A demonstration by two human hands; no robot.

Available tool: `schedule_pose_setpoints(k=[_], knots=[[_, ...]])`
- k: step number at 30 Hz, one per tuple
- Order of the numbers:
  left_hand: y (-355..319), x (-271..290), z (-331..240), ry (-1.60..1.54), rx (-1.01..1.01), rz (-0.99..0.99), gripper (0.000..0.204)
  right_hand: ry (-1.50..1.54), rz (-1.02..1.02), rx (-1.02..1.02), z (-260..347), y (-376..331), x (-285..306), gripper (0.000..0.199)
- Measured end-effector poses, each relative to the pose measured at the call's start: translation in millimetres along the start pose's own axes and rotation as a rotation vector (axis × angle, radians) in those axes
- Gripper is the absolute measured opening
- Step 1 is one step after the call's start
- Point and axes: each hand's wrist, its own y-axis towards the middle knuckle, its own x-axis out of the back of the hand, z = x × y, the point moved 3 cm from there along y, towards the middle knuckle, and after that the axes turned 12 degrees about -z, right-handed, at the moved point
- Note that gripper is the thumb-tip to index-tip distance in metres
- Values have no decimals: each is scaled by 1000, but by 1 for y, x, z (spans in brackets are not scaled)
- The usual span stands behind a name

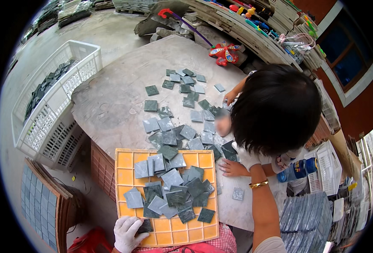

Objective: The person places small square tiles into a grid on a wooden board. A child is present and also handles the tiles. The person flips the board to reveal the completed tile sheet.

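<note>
My left hand [127, 234], in a white glove, is at the near left corner of a yellow gridded tray [165, 237]. Its fingers and thumb close on the edge of a dark square stone tile [145, 226]. A loose heap of grey-green stone tiles [172, 178] lies on the tray. My right hand [246, 157], also gloved, reaches across the table to a dark tile [229, 149]. Its fingers are partly hidden by another person's head, so its grip is unclear. More square tiles [188, 132] lie scattered over the grey table [110, 97] beyond the tray.
Another person [279, 109] leans over the table's right side, one bare hand [233, 168] flat by my right wrist. White plastic crates [64, 101] stand left, tile pieces inside. Stacked tile sheets [306, 217] and a blue-capped bottle [298, 169] are right; a red toy [225, 54] sits far back.
</note>
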Motion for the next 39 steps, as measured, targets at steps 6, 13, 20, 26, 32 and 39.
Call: schedule_pose_setpoints(k=[6,13,20,26,32,39], knots=[[1,3,-2,29,15,25,51,344,-79,-107,6,38,-20,22],[-16,-5,10,-31,24,-10,52,541,11,-457,27,148,17,28],[-14,-5,13,-59,39,2,52,199,96,-600,32,187,-13,47],[-17,-4,12,-68,33,-14,49,449,-569,-184,63,151,28,55],[-5,0,8,-3,-10,-15,52,690,-538,-121,95,66,94,54],[-9,3,8,-17,4,-2,57,917,-40,-176,124,-35,135,52]])
